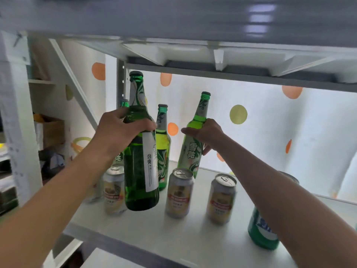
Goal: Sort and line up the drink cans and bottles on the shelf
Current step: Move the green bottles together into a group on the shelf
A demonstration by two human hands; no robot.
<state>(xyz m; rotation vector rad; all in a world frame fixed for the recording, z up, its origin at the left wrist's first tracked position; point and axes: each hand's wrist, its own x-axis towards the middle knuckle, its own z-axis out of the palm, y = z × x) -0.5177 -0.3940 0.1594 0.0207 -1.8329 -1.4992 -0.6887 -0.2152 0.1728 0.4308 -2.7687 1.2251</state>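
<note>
A: While both hands are loaded, we note the head view, the only one we have. Left hand point(117, 132) has fingers and thumb curled round the shoulder of the big green bottle point(140, 167), which looks lifted clear of the shelf point(154, 229), its base hanging in front of the near-left can point(114, 190).

B: Agreed. Right hand point(204, 134) wraps the upper body of the tilted bottle point(193, 146), far centre; top leans right, its foot behind the middle can point(179, 194), so we cannot tell if it touches the board.

A: Others: one upright bottle point(162, 147) stands between the two held ones, at the back. A fourth bottle point(124, 103) peeks out far left, mostly hidden.

B: Cans: third gold can point(221, 198) right of the middle one, a green can point(262, 231) near right under the forearm, and one more top partly hidden behind that arm.

A: Step, we judge: bottles go to the far row, cans stay near. Advice: we keep the left bottle high enough to pass over the can tops, then lower it straight down beside the upright one.

B: And we right the tilted one before letting go; glass is slick, so a firm grip on the body. Watch the forearms: the right one hangs just over the green can and could knock it.
</note>
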